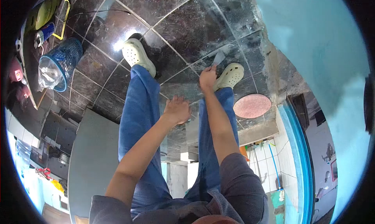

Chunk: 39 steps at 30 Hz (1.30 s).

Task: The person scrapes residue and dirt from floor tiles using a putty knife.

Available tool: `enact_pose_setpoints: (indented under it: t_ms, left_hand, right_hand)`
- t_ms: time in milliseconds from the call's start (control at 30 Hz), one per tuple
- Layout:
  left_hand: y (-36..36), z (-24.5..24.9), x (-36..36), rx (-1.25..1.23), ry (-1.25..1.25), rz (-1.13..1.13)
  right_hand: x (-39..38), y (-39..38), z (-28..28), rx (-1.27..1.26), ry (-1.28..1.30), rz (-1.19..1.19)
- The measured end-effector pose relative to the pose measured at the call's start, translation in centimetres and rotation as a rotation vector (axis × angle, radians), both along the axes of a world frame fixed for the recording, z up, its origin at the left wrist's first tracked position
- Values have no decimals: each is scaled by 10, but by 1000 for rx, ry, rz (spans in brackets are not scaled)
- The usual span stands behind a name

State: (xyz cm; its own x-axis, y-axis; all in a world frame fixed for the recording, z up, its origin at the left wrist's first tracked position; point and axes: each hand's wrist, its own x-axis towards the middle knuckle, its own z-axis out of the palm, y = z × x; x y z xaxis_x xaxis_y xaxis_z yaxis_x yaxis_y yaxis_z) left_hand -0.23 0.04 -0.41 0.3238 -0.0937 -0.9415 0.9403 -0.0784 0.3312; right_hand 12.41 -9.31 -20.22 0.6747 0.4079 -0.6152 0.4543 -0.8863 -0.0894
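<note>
While dark tiled floor (183, 36) fills most of my feed, a light-blue wall (312, 29) stands to the right and a blue mesh bin (70, 54) sits to the left. Near the wall lies a round pink mat (252, 105), and just ahead of it is the right clog (233, 72). The left hand (177, 110) holds nothing, its fingers loosely apart beside the left trouser leg (140, 103). The right hand (207, 79) is clamped on a flat-bladed scraper (219, 58), which is over whitish, smeared tile just beside that clog. I can't tell whether its edge touches. For an even stroke, I'd judge a low blade angle, steady pressure and a path clear of the clog best.
</note>
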Motion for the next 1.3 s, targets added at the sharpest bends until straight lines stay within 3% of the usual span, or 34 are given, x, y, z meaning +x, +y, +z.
enact_pose_setpoints:
  t_ms: [33,67,167,267,367,433,533,667,767,867,967,1100,1233,1267,1300]
  left_hand:
    - [-5,-1,1,-11,-8,23]
    - [-8,-1,1,-25,-13,46]
    - [3,-3,0,-35,-5,59]
    - [7,-5,-3,-15,33,98]
    - [5,0,-1,-32,16,58]
    - [1,0,1,-50,2,54]
    - [10,0,2,-72,0,56]
    - [13,0,-5,-35,10,70]
    - [-3,0,-7,5,-31,59]
    - [4,5,-4,-47,-25,79]
    - [9,2,-9,20,-9,98]
    - [15,4,-15,-27,-1,90]
    - [0,0,-14,-15,-34,75]
    - [0,-1,-14,-62,-19,73]
    - [5,0,-14,-58,-21,80]
  right_hand:
    - [-4,9,9,32,-17,77]
    - [-8,10,27,-83,174,11]
    - [-6,1,36,-219,264,81]
    - [27,16,1,40,84,-17]
    - [46,44,-16,-40,-32,-75]
    - [39,20,-14,89,-52,-39]
    - [25,1,5,-100,71,170]
    - [53,26,-8,108,59,-8]
    - [51,40,-11,99,-49,-50]
    - [12,9,9,-111,30,109]
    - [3,28,39,-201,197,-27]
    - [48,25,-28,88,-20,-85]
    - [53,34,-9,159,-106,-47]
    - [42,23,-3,312,-132,89]
    - [28,31,22,140,31,72]
